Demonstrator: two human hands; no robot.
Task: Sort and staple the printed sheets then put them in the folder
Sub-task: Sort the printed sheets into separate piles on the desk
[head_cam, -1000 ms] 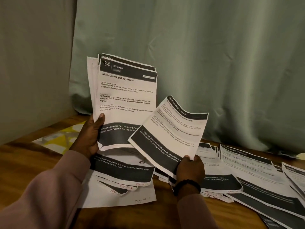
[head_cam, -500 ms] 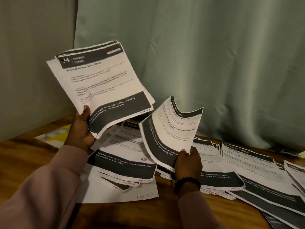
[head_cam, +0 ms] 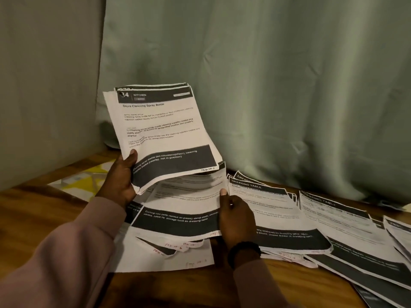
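Centrally, the left hand, reaching out of a pale pink sleeve at the lower left of the frame, grips a thick sheaf of white printed sheets with dark header and footer bands; its thumb lies flat across the front page near the lower left corner, the fingers are curled behind, and the sheaf stands tilted back, raised off the brown wooden table. The top page reads "Store Cleaning Spray Bottle" under a "KITCHEN" heading. The right hand, with a black beaded wristband at the wrist, pinches the right edge of a single white printed sheet with a dark lower band, thumb on top. That sheet lies low over a loose pile of similar pages at lower centre, though contact with the pile cannot be confirmed. Further overlapping printed pages headed "DRESSING TABLE" spread across the table toward the right edge. A yellow-and-white patterned item lies on the table at centre left. A pale green curtain fills the background.
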